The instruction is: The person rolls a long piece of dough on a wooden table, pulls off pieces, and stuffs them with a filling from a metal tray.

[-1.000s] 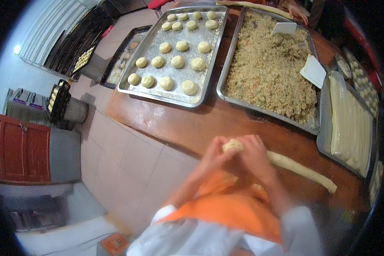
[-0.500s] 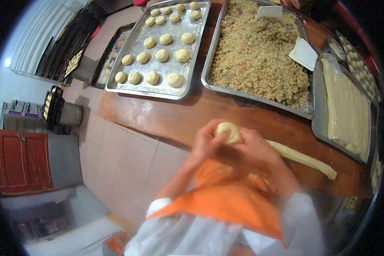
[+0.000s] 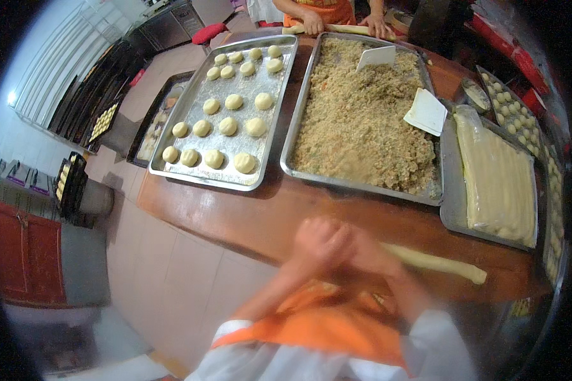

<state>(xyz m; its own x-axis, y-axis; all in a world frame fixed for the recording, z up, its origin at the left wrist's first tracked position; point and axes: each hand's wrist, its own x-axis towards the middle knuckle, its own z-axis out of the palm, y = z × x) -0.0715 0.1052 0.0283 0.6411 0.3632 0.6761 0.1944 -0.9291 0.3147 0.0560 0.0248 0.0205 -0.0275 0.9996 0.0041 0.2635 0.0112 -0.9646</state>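
My left hand (image 3: 319, 242) and my right hand (image 3: 367, 253) are closed together over the near table edge, in front of my orange apron. Between them they enclose a dough ball, visible half a second ago and now covered by my fingers; both hands are slightly blurred. Just to the right of my right hand, a pale dough rope (image 3: 440, 263) lies along the wooden table (image 3: 260, 219). Beyond my hands stands a metal tray of crumbly filling (image 3: 362, 130). Rounded dough balls (image 3: 227, 126) sit in rows on a floured metal tray (image 3: 171, 130) to the left.
Two white scrapers (image 3: 426, 112) (image 3: 376, 58) rest in the filling. At right, a tray of plastic-covered dough strips (image 3: 499, 181) stands beside trays of small dough pieces (image 3: 513, 111). Across the table, a co-worker's hands (image 3: 313, 23) are on another dough rope (image 3: 347, 29).
My hands have closed over the dough ball, hiding it. The view has tilted up, so the trays appear lower and the co-worker's hands show more fully.
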